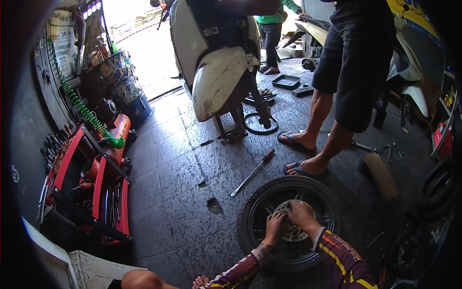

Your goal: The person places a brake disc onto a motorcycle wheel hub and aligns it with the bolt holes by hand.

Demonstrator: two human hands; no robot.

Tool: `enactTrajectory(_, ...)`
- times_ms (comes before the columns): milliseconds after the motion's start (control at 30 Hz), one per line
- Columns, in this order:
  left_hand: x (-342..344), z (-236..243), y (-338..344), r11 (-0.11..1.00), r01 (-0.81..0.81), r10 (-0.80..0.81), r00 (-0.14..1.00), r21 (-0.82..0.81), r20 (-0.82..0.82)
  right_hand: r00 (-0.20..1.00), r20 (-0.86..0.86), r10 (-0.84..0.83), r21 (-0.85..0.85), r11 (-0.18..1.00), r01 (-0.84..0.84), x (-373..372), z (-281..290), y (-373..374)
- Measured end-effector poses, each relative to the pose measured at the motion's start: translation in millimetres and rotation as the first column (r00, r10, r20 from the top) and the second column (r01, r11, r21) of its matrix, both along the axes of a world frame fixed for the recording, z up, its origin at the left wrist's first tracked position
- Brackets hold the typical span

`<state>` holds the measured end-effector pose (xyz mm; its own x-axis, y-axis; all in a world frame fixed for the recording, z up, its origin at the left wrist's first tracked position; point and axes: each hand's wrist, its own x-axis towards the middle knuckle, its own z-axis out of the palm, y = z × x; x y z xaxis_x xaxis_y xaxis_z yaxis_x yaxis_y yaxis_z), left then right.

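A black motorcycle wheel with tyre (255, 202) lies flat on the tiled floor at the lower right, with a silver perforated brake disc (294, 236) on its upper face. My left hand (275, 224) is at the middle of the disc, fingers bent and pressed together. My right hand (303, 216) is beside it, just to the right, with curled fingers close to the left hand's fingertips. What either hand holds at the hub is too small and hidden to make out. A long screwdriver-like tool (252, 172) lies above and left of the wheel.
A person in dark shorts (356, 58) stands beyond the wheel in flip-flops; another in green (269, 38) stands farther back. A white scooter (216, 77) stands ahead. A red tool cart (122, 212), orange compressor (118, 139), black tray (286, 82) and scattered wrenches (390, 151) surround the area.
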<state>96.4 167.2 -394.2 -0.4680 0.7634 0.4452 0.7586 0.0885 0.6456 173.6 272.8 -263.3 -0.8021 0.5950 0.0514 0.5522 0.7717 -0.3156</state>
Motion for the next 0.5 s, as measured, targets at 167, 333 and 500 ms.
enactTrajectory(167,5,0,-5,0.999,0.027,-0.027,0.999,0.028,0.03,0.93,0.318,0.183,0.092,0.971,-0.222,18,9,4)
enactTrajectory(333,8,-7,2,1.0,-0.016,0.017,0.999,0.01,-0.031,0.952,0.259,0.162,0.173,0.962,-0.211,10,-9,-1)
enactTrajectory(500,2,-12,-5,1.0,-0.001,0.0,0.998,-0.017,-0.061,0.943,0.218,0.252,0.03,0.964,-0.264,5,14,-2)
